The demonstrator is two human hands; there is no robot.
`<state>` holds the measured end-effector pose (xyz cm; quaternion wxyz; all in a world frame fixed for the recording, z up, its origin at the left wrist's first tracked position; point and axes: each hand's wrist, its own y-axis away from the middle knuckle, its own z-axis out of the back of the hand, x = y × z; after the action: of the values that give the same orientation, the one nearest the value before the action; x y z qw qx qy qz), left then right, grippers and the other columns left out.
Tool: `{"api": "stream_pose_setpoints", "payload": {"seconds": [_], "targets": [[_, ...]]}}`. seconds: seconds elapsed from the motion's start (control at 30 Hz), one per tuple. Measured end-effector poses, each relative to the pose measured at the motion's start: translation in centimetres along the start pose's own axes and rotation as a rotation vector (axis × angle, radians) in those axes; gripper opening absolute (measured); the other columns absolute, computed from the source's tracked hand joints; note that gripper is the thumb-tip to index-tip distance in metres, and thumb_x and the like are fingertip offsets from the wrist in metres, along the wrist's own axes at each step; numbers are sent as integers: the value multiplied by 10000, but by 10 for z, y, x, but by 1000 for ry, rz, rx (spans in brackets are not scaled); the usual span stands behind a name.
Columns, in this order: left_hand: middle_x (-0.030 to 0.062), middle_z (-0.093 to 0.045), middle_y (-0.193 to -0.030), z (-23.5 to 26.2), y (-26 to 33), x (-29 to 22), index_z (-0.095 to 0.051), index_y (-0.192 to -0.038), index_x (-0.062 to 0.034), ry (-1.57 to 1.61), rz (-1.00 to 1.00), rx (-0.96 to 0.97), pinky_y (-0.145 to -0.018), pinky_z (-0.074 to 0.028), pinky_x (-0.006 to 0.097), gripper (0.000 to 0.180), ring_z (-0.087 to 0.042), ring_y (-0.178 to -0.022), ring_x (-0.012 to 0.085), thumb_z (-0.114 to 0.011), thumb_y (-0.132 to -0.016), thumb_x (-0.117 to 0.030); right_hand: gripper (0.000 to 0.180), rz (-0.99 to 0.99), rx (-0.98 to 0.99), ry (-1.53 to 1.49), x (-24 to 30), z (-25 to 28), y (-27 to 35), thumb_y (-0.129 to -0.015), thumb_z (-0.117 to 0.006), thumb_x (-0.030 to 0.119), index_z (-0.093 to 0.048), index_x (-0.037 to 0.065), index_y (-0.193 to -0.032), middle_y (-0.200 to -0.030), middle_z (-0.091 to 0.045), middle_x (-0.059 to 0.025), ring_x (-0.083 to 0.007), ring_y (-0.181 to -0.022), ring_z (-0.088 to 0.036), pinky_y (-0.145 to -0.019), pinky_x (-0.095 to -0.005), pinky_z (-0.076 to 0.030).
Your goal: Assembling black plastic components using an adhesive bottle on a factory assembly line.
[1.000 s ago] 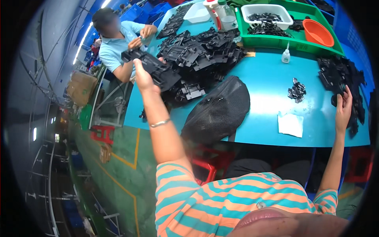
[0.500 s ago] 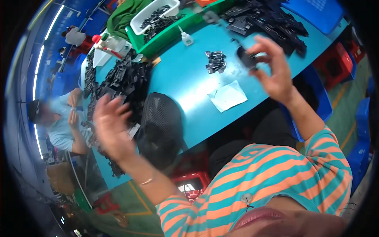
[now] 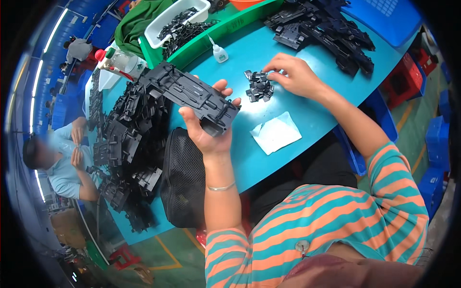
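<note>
My left hand (image 3: 207,128) holds a long black plastic chassis plate (image 3: 189,95) above the teal table (image 3: 307,86), fingers wrapped round its near end. My right hand (image 3: 294,75) rests on the table with its fingertips at a small heap of black clips (image 3: 259,86); whether a clip is pinched I cannot tell. A white paper slip (image 3: 275,132) lies just in front of the heap.
A big pile of black plastic plates (image 3: 126,144) lies at left, another (image 3: 326,29) at the far right. A black mesh bag (image 3: 183,177) hangs over the near edge. A green tray (image 3: 221,29), white bin (image 3: 178,19), glue bottle (image 3: 219,52). A co-worker (image 3: 62,158) sits at left.
My left hand has taken a black plate from the left pile and brought it to the middle. My right hand has come down onto the heap of clips. The view has swung.
</note>
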<state>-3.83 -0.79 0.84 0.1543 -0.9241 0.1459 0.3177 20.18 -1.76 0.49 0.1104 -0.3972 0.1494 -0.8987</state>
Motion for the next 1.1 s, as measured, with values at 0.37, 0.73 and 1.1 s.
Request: {"api": "stream_pose_setpoints", "payload": {"seconds": [0.37,0.73,1.1], "targets": [[277,-433,-1332,8,-5,15,-251,-1441,-76,277,77,125,-912,-467,544,856,-535,-1127,391,-499,-847,-641,60,-25,109,-19,-12,-18,-14,-791,-650,69,-631,37,-837,-879,-592,-64,-206,-762,-591,-654,-324,-465],[258,-425,-1359,13,-4,18,-270,-1440,-60,414,115,163,-937,-432,585,798,-536,-1134,416,-499,-865,-564,132,-220,129,-287,0,15,17,-863,-610,92,-615,-4,-954,-813,-637,-24,-79,-763,-585,-681,-240,-471],[270,-448,-1323,15,-9,16,-303,-1411,-43,410,136,143,-901,-469,537,778,-549,-1095,422,-491,-877,-577,140,-262,163,-314,18,35,75,-810,-662,30,-688,-19,-938,-893,-662,-67,-120,-791,-616,-702,-240,-496]]}}
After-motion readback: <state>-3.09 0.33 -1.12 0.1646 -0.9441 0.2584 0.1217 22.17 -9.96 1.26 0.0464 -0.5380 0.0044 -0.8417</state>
